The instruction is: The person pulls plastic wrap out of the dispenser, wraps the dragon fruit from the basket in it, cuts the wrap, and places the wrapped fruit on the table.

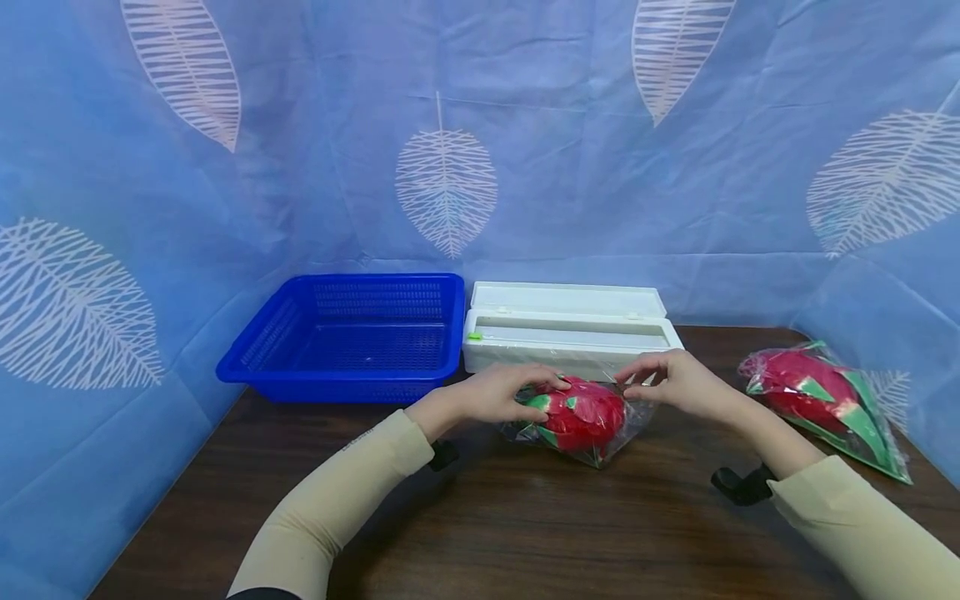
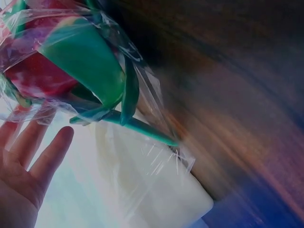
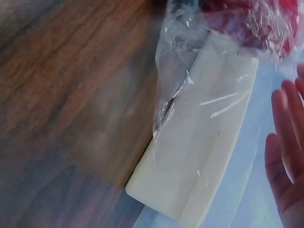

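Observation:
A red dragon fruit (image 1: pixel 581 412) with green scales lies on the table in clear plastic wrap (image 1: pixel 626 425). My left hand (image 1: pixel 498 396) holds its left end, with the fingers over the top and the thumb at the near side. In the left wrist view, the fingers of the left hand (image 2: pixel 33 156) are at the wrap beside the fruit. At the fruit's right end, my right hand (image 1: pixel 671 383) pinches the wrap between thumb and fingers. Behind the fruit stands a white plastic wrap dispenser (image 1: pixel 547 360), its lid raised and a green slider at its left.
A blue plastic basket (image 1: pixel 337 387) stands left of the dispenser. Another dragon fruit (image 1: pixel 810 387) in clear wrap lies at the right side of the brown wooden table (image 1: pixel 570 533). Blue cloth (image 1: pixel 540 208) with white leaf patterns hangs around the back and sides.

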Demonstrator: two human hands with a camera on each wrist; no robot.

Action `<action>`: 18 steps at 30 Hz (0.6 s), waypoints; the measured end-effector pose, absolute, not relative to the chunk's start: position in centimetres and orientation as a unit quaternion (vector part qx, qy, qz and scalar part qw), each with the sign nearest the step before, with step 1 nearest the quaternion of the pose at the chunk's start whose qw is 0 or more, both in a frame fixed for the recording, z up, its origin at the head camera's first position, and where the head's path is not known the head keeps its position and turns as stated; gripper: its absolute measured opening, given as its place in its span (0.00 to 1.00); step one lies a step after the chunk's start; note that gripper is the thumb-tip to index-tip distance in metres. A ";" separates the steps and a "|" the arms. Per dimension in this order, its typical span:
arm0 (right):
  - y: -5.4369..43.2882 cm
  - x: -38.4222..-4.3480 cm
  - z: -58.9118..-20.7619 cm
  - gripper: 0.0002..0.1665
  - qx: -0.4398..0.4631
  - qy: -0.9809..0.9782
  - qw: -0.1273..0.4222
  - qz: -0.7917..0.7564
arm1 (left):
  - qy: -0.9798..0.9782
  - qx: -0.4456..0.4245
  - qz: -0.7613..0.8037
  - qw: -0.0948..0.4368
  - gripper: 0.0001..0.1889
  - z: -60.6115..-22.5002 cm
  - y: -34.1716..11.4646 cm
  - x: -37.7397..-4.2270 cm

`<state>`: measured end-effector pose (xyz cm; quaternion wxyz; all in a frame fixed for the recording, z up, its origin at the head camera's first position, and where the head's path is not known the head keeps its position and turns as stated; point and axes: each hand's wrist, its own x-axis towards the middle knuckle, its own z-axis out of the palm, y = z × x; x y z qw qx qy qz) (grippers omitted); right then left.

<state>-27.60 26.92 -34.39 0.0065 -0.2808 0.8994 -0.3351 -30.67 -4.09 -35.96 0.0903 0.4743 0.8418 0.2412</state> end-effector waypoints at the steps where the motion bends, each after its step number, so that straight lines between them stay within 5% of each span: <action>1: 26.8 -27.4 -34.4 0.15 -0.283 0.901 -0.005 -0.328 | 0.841 0.471 0.248 0.094 0.27 -35.9 -4.1 -30.7; 7: 25.9 -26.4 -35.1 0.22 -0.313 0.887 -0.028 -0.338 | 0.837 0.461 0.272 0.113 0.27 -35.7 -4.1 -31.0; 18: 24.5 -26.1 -37.3 0.43 -0.300 0.885 0.048 -0.352 | 0.832 0.462 0.275 0.134 0.28 -35.7 -4.1 -31.6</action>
